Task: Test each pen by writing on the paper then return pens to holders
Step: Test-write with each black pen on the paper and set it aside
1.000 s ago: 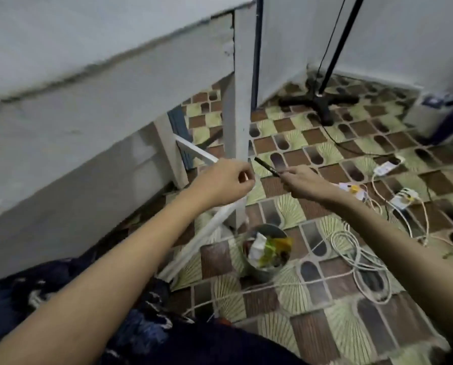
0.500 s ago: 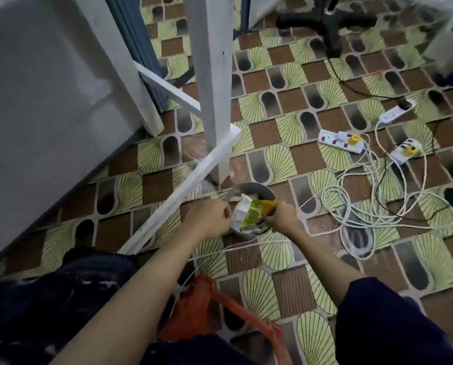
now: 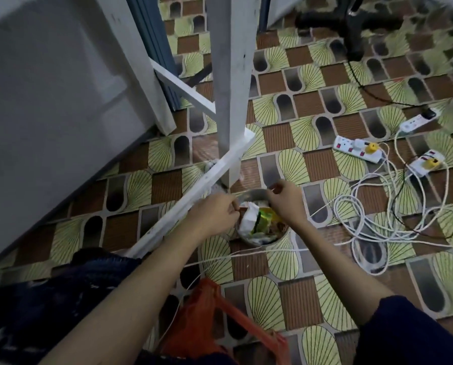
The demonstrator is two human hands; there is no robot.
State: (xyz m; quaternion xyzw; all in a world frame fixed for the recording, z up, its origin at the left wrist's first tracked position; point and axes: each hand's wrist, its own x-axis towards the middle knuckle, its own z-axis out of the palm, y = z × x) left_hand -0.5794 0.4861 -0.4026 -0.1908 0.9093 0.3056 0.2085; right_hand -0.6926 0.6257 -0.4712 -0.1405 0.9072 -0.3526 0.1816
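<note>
Both hands over metal bin of scraps on floor. Left hand curled, contents unclear. Right hand pinching, contents unclear. No pen, paper or holders visible. Likely discard detour; next, fetch pen.

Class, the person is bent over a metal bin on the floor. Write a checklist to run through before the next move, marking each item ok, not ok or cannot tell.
1. Both hands in view: ok; left hand and right hand are over the bin.
2. Pen visible in either hand: not ok; none can be seen.
3. Hands holding something: cannot tell; the fingers are curled, but too small to judge.
4. Paper and pen holders in view: not ok; only the floor shows.
5. Bin has room: cannot tell; wrappers fill what shows.
6. Floor safe nearby: not ok; white cables lie looped beside the bin.
</note>
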